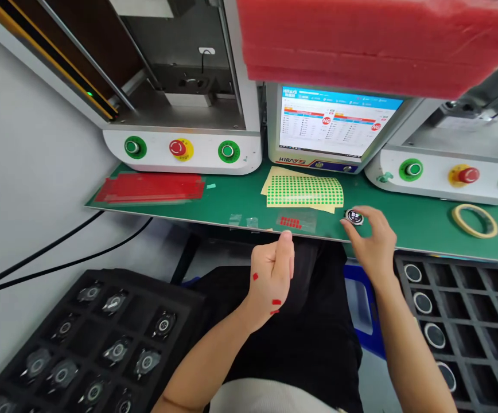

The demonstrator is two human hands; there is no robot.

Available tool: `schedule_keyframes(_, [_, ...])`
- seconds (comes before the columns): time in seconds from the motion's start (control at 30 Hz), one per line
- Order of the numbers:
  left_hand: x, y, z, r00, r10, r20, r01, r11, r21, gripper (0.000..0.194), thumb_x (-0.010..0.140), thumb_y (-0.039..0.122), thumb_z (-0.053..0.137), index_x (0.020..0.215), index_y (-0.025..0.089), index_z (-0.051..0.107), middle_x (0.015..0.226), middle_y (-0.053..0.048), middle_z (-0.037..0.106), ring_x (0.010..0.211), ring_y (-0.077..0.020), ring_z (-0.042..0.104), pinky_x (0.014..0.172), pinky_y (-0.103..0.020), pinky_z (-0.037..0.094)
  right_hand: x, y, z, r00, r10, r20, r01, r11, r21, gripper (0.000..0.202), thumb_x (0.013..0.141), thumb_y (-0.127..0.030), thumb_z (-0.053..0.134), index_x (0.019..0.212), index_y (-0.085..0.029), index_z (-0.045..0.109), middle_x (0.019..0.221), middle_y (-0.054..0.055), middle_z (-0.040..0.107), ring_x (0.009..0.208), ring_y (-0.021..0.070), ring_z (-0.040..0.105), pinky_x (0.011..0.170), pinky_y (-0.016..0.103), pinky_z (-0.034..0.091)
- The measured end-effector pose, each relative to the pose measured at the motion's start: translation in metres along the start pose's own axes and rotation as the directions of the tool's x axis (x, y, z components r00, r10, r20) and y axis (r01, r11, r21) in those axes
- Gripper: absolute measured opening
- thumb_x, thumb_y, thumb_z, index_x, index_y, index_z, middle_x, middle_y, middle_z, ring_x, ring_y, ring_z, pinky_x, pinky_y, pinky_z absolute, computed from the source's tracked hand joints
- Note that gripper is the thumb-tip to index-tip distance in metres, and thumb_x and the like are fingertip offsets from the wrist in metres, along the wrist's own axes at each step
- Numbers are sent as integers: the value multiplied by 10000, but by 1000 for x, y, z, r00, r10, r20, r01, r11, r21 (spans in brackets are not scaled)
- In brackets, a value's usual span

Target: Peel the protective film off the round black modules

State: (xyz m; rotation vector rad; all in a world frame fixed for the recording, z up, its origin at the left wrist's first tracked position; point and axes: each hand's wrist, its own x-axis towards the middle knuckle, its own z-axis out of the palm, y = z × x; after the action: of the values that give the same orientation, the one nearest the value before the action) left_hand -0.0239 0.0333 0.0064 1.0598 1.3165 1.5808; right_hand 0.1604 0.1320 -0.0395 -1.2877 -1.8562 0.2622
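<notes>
My right hand [372, 244] pinches a small round watch body [354, 217] between thumb and fingers at the bench's front edge; its lit dial faces up and no strap shows. Curled closed, my left hand [273, 269] is just in front of the edge, thumb pressed against the fingers. Whatever those fingers may hold is hidden. Small red sticker pieces [276, 302] cling to the back of this hand and wrist. Just beyond its thumb lies a clear sheet with rows of red stickers [291, 222]. Behind that rest sheets of green dot stickers [304, 191].
A foam tray [201, 310] of watch parts sits low left; another tray [459, 307] with several round pieces sits low right. Tape roll [456, 221], red strips [154, 187], a monitor [335, 126] showing NG, button panels [180, 150] and red foam [361, 46] surround the green bench [232, 198].
</notes>
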Motion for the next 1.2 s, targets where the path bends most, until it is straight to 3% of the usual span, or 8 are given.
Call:
schedule_keyframes(0.07, [-1, -3, -1, 993, 104, -56, -98, 989, 108, 641, 989, 430, 409, 421, 170, 266, 362, 46, 263, 344, -49, 269, 387, -261, 175, -27, -47, -12, 997, 80, 3, -78, 964, 254, 21, 866, -223, 636, 861, -223, 656, 836, 27, 698, 813, 189, 659, 784, 331, 516])
schedule_keyframes(0.23, [-5, -1, -5, 944, 324, -66, -280, 888, 364, 546, 999, 255, 415, 475, 164, 295, 403, 56, 294, 355, -41, 271, 407, -281, 161, -71, -122, -28, 936, -15, 352, -220, 756, 617, 175, 808, -109, 691, 931, -231, 664, 856, 3, 706, 787, 150, 667, 720, 269, 526])
schedule_keyframes(0.5, [-6, 13, -4, 817, 577, 12, -457, 634, 624, 473, 933, 90, 454, 478, 168, 353, 393, 66, 338, 336, -32, 297, 387, -258, 204, -70, -125, -26, 915, 45, 402, -307, 723, 619, 146, 772, -116, 741, 843, -224, 672, 743, -33, 689, 677, 103, 646, 636, 221, 522])
schedule_keyframes(0.7, [-4, 15, -10, 708, 700, 88, -489, 397, 777, 433, 935, 116, 455, 507, 172, 417, 407, 54, 393, 372, -60, 336, 395, -255, 238, -77, -135, -24, 951, 86, 296, -252, 770, 586, 146, 791, -84, 716, 848, -219, 712, 766, -11, 740, 677, 119, 676, 624, 234, 539])
schedule_keyframes(1.0, [0, 17, -6, 664, 739, 115, -506, 331, 797, 485, 988, 173, 352, 507, 184, 413, 404, 34, 419, 373, -77, 362, 419, -280, 245, -80, -134, -29, 967, 11, 253, -159, 804, 573, 164, 774, -54, 706, 815, -212, 700, 727, -11, 716, 657, 142, 665, 614, 263, 538])
schedule_keyframes(1.1, [9, 5, -26, 784, 617, -64, -335, 507, 794, 520, 1009, 239, 312, 498, 186, 398, 426, 34, 425, 375, -71, 371, 435, -266, 258, -90, -132, -35, 971, 133, 200, -223, 807, 547, 133, 767, -95, 730, 830, -209, 703, 777, 10, 695, 685, 157, 644, 603, 273, 520])
schedule_keyframes(1.17, [10, -4, -64, 880, 388, -274, 9, 563, 827, 552, 1015, 324, 277, 487, 188, 363, 437, 35, 406, 397, -72, 387, 460, -244, 284, -96, -128, -36, 953, 254, 167, -303, 757, 579, 71, 775, -142, 737, 798, -196, 696, 788, 26, 673, 687, 166, 626, 590, 285, 504])
schedule_keyframes(1.2, [7, -6, -90, 880, 275, -388, 205, 518, 831, 557, 1010, 359, 277, 484, 189, 351, 442, 34, 395, 418, -78, 400, 479, -238, 295, -99, -124, -35, 939, 295, 175, -339, 727, 597, 52, 781, -164, 736, 782, -189, 691, 789, 31, 663, 675, 165, 613, 580, 289, 495])
